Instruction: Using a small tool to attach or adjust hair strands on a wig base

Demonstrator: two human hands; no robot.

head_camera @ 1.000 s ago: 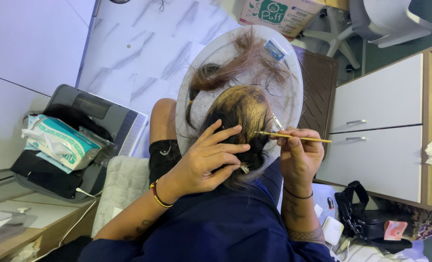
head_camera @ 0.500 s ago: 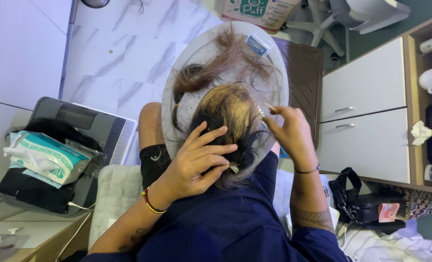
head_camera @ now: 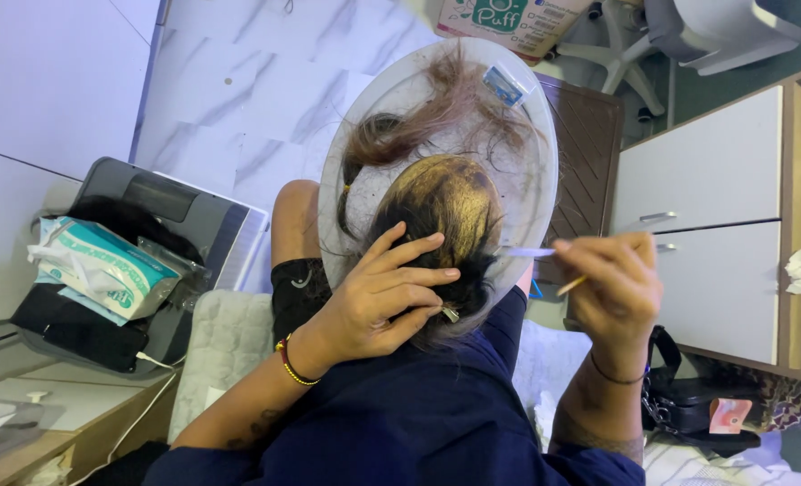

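The left hand (head_camera: pixel 378 301) lies flat on the back of a seated person's head, fingers spread over the dark hair with its bleached golden patch (head_camera: pixel 445 202), pressing a section down beside a small silver hair clip (head_camera: pixel 450 314); it clamps nothing, only holds the hair in place. The right hand (head_camera: pixel 612 288) has pulled back to the right of the head compared with half a second ago, when it was bent in close over the crown. Its grip is closed on a thin wooden-handled tint brush (head_camera: pixel 544 261), whose pale bristle end now points left toward the hair. So the brush appears lifted off between strokes rather than laid on.

The loose brown hair fans out over a clear round plastic tray (head_camera: pixel 531 162) behind the head. Far left, a pack of wipes in green and white wrap (head_camera: pixel 99 265) rests on a dark grey case (head_camera: pixel 202 211). A white drawer cabinet (head_camera: pixel 715 216) stands on the right.
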